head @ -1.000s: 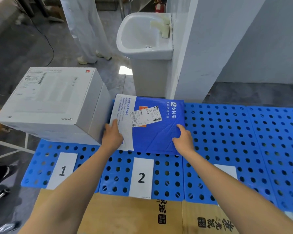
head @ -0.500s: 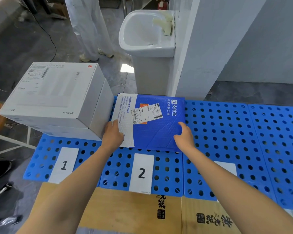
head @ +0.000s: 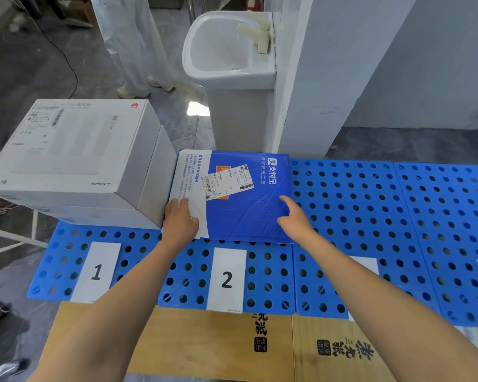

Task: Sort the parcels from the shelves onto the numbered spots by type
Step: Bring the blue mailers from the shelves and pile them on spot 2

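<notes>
A blue padded envelope point(head: 246, 213) with a white strip and a shipping label lies on the blue perforated mat point(head: 356, 216), just behind the paper label "2" point(head: 226, 279). My left hand point(head: 180, 221) holds its near left corner, fingers on the white strip. At the near right edge, my right hand point(head: 294, 220) pinches it with the thumb on top; the other fingers are hidden. Two stacked white boxes point(head: 66, 158) stand behind the paper label "1" point(head: 95, 271), touching the envelope's left edge.
A white pedestal sink point(head: 229, 51) and a white pillar point(head: 329, 78) stand right behind the mat. A person's legs in white trousers point(head: 127, 42) are at the back left. Cardboard sheets point(head: 204, 348) lie at the mat's near edge. More paper labels sit further right.
Both hands stay on the envelope, which has barely moved. The view has shifted slightly, with the boxes and envelope sitting a little higher in frame.
</notes>
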